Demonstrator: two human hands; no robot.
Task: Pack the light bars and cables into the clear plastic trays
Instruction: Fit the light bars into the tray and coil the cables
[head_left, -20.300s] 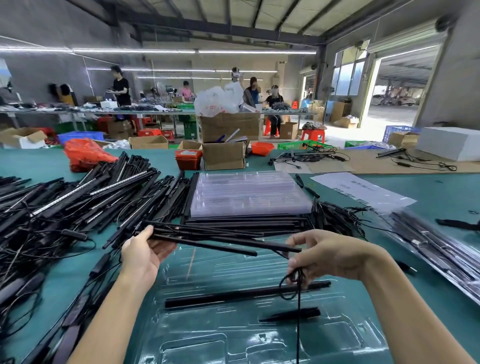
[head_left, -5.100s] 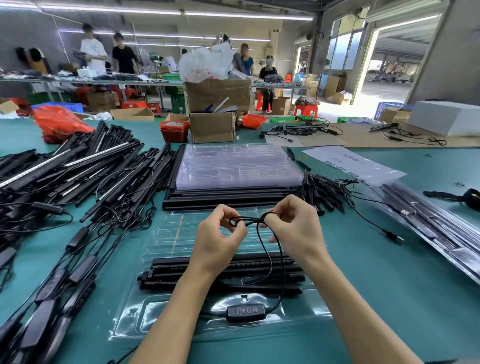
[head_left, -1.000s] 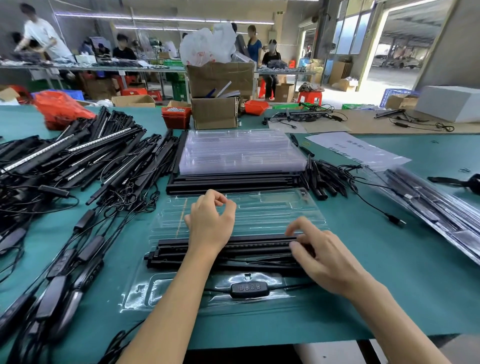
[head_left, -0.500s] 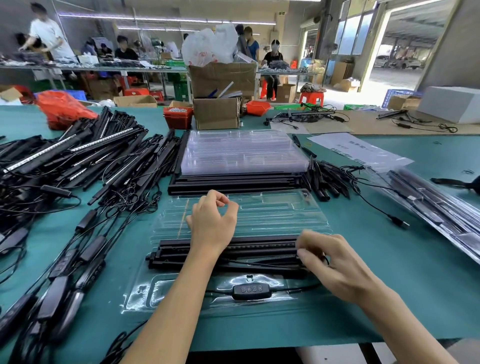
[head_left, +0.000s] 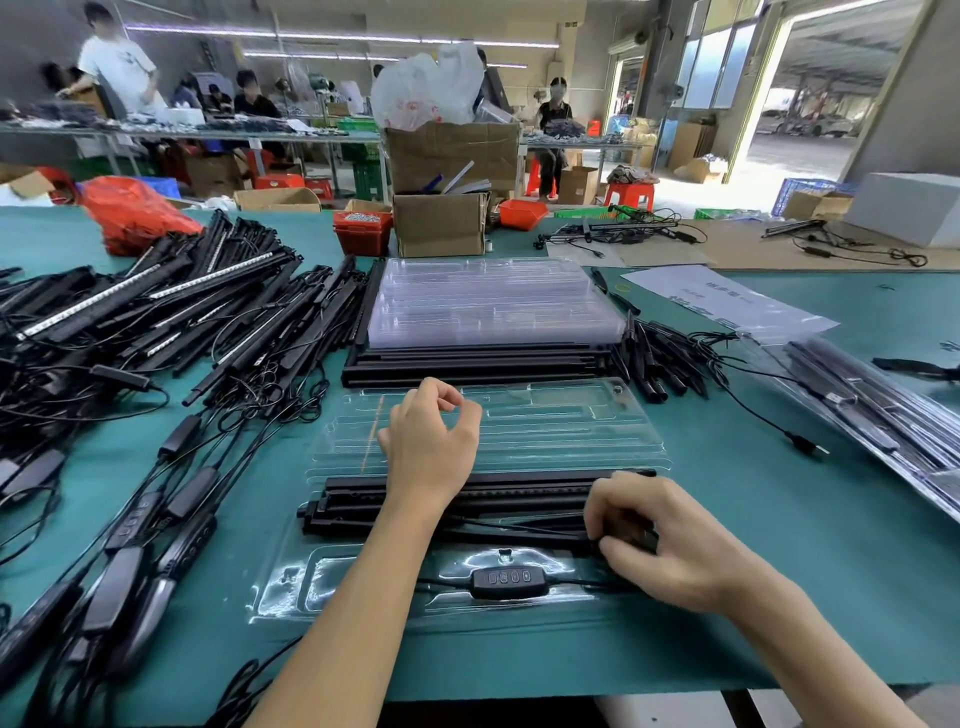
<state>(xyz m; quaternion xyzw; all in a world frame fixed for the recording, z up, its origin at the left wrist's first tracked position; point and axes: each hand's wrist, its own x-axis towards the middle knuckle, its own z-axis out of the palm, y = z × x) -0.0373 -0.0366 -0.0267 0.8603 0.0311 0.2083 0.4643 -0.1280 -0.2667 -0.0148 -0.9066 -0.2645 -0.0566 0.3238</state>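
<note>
A clear plastic tray (head_left: 545, 426) lies open on the green table in front of me. Several black light bars (head_left: 519, 493) lie side by side in its middle channel. An inline controller (head_left: 509, 582) with its thin cable sits in the near pocket. My left hand (head_left: 431, 447) hovers over the bars with loosely curled fingers, thumb and forefinger nearly meeting, holding nothing. My right hand (head_left: 660, 540) curls its fingers round the right end of the light bars; what lies under the fingers is hidden.
A stack of empty clear trays (head_left: 493, 301) rests on black bars just beyond. A heap of loose light bars (head_left: 156, 322) and controllers (head_left: 130, 545) fills the left. Loose plugs (head_left: 660, 353) and packed trays (head_left: 883, 415) lie to the right. The table's front edge is close.
My right hand has gone from flat fingers on the bars to fingers curled round their right end. My left hand has hardly moved.
</note>
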